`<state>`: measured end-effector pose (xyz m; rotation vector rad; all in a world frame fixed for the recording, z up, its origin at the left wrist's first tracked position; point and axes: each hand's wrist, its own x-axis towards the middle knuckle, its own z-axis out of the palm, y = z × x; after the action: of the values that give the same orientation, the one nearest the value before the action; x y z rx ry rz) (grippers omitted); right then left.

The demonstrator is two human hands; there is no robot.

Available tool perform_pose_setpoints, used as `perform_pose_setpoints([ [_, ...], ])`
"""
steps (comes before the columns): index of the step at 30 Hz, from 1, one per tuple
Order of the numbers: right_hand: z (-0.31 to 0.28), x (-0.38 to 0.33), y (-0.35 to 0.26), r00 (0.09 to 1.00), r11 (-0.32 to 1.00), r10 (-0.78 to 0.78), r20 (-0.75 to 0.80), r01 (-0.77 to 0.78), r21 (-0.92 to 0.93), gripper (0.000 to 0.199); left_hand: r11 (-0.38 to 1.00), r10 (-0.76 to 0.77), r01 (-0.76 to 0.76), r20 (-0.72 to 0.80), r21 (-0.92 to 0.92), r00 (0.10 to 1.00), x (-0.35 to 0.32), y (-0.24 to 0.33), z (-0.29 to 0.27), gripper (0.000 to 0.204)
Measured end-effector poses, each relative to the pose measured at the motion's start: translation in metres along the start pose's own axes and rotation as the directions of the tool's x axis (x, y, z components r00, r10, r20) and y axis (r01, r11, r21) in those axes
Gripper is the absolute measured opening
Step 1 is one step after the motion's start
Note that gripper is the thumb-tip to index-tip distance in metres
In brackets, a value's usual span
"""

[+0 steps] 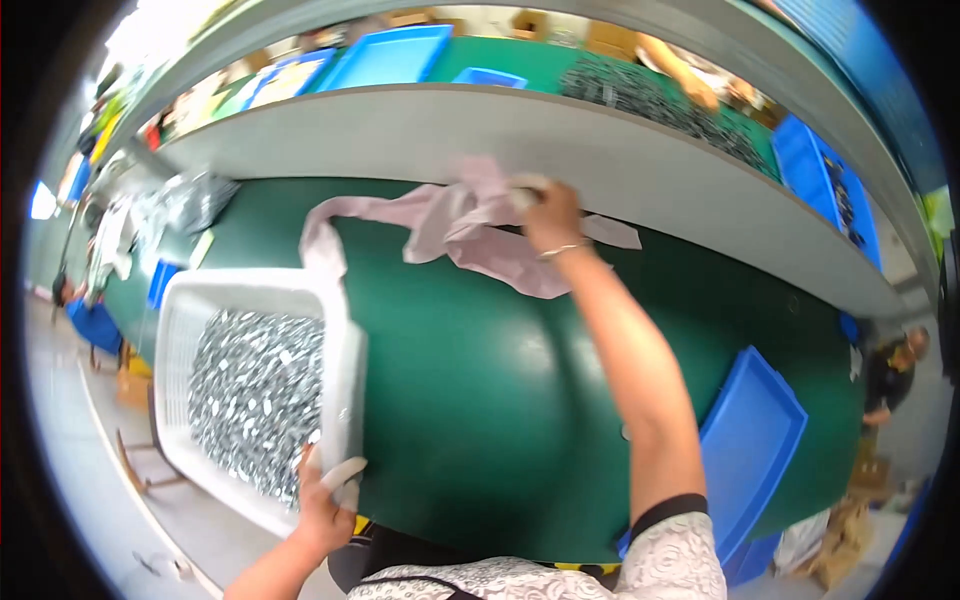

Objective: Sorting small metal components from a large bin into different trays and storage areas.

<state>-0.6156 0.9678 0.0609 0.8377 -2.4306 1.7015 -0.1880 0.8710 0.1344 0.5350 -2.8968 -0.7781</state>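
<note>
My left hand (328, 498) is closed over the near right corner of a white plastic basket (347, 400), with pale covers on some fingers. Small shiny silver metal pieces (255, 390) fill much of that basket. Across the table, my right hand (550, 215) reaches up to the grey partition and is closed on a pale pink cloth (435, 225). Long strips of the cloth trail left toward the basket and right along the partition's foot. The fingertips of my right hand are slightly blurred.
A blue tray (755, 430) lies at the right of the green table (470, 400). The grey partition (370, 130) runs along the back; behind it a co-worker's hand (700, 92) is over a dark heap of parts (640, 95). Clear plastic bags (190, 200) lie far left.
</note>
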Motion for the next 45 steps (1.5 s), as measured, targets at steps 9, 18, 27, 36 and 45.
perform_pose_setpoints([
  [9,-0.041,-0.009,-0.114,0.894,0.520,0.444,0.066,-0.317,0.794,0.028,0.974,0.034,-0.031,0.012,-0.226,0.999,-0.011,-0.017,-0.006,0.043],
  [18,0.026,-0.039,-0.292,0.965,0.625,0.195,-0.175,0.015,0.780,0.024,0.919,0.311,-0.283,0.067,-0.273,0.948,-0.006,-0.064,-0.074,0.075],
  [27,0.164,-0.080,-0.489,0.973,0.609,-0.130,-0.189,0.229,0.759,0.017,0.824,0.228,-0.425,-0.468,-0.374,0.854,0.089,-0.164,-0.192,0.085],
  [36,0.239,-0.068,-0.484,0.968,0.471,-0.178,-0.176,0.241,0.849,0.014,0.797,0.213,-0.336,-0.288,-0.502,0.934,0.129,-0.200,-0.221,0.072],
  [45,0.318,-0.075,-0.533,0.859,0.437,-0.471,-0.202,0.426,0.792,0.016,0.285,0.210,-0.269,-0.213,-0.920,0.954,0.173,-0.245,-0.221,0.037],
])
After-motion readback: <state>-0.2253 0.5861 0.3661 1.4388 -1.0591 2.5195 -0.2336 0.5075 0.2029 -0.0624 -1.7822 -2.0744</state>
